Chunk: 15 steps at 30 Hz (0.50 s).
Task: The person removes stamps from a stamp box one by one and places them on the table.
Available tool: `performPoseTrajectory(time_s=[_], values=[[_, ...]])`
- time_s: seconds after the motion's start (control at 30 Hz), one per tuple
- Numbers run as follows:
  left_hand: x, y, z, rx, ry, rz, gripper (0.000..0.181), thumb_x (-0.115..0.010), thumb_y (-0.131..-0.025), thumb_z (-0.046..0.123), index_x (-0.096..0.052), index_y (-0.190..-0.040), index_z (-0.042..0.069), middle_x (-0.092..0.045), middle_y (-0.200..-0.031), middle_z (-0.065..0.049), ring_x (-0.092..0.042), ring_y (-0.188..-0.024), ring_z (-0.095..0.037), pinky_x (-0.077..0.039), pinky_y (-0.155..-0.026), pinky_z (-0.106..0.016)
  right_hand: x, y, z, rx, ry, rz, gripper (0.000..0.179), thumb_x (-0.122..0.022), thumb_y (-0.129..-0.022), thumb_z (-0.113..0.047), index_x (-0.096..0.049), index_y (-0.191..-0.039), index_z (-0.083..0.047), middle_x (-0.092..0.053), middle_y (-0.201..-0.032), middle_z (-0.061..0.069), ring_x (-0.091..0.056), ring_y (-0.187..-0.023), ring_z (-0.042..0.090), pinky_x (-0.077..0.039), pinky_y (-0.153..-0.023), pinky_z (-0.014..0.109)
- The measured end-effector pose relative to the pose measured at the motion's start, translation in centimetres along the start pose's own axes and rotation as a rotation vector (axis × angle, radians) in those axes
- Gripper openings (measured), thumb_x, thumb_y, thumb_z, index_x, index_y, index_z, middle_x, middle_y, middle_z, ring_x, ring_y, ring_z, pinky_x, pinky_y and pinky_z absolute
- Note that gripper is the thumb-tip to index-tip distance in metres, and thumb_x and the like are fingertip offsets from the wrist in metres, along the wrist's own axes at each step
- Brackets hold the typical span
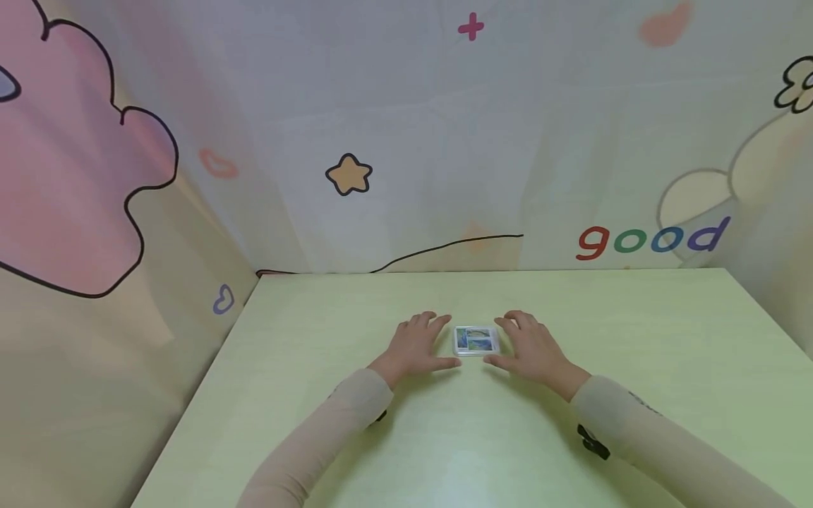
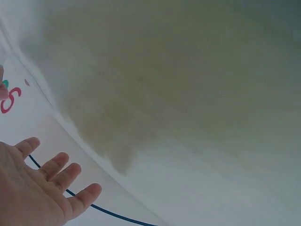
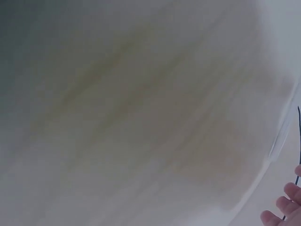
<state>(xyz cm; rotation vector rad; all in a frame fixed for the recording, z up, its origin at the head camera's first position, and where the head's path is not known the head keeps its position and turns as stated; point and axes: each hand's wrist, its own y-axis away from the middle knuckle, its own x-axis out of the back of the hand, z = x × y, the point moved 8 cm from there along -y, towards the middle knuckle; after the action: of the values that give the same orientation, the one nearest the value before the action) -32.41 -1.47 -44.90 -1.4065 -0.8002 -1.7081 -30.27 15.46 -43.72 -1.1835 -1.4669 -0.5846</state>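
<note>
A small flat rectangular item [image 1: 476, 340], like a clear case with blue-and-green picture cards, lies on the table between the two hands in the head view. To its left is my left hand [image 1: 420, 343], thumb and fingers spread apart, a small gap from the case's edge. My right hand [image 1: 530, 347] mirrors it on the other side, its fingertips close to the right edge; whether they touch it cannot be told. The left wrist view shows the left hand [image 2: 42, 188] with fingers extended and nothing in them. Only fingertips of the right hand [image 3: 291, 197] appear in the right wrist view.
The pale yellow-green table [image 1: 305, 317] reaches back to a printed curtain [image 1: 406, 106] with a star, hearts and the word "good". More curtain hangs at the left and right sides. Light sleeves with dark straps cover both forearms.
</note>
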Motion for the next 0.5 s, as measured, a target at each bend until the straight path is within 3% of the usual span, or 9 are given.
performPoseTrajectory(time_s=[0.3,0.5], values=[[-0.6,-0.8,0.3,0.002,-0.056,-0.043,0.083,-0.059,-0.080,0.066,-0.036,-0.146,0.021,-0.038,-0.145,-0.009,-0.036,-0.134,-0.027,-0.035,-0.104,-0.048,0.1,-0.2,0.1,0.017,0.014,0.007,0.066,-0.073,-0.078,-0.045,-0.057,-0.122,0.001,-0.053,-0.121,0.022,-0.047,-0.115,0.040,-0.041,-0.091,0.057],[-1.3,-1.2,0.3,0.000,-0.080,-0.064,0.083,-0.060,-0.080,0.065,-0.036,-0.146,0.022,-0.038,-0.146,-0.009,-0.036,-0.134,-0.027,-0.036,-0.103,-0.048,-0.2,-0.5,-0.2,0.043,0.065,-0.010,0.065,-0.072,-0.077,-0.047,-0.058,-0.121,0.000,-0.055,-0.122,0.020,-0.048,-0.115,0.040,-0.032,-0.098,0.064]])
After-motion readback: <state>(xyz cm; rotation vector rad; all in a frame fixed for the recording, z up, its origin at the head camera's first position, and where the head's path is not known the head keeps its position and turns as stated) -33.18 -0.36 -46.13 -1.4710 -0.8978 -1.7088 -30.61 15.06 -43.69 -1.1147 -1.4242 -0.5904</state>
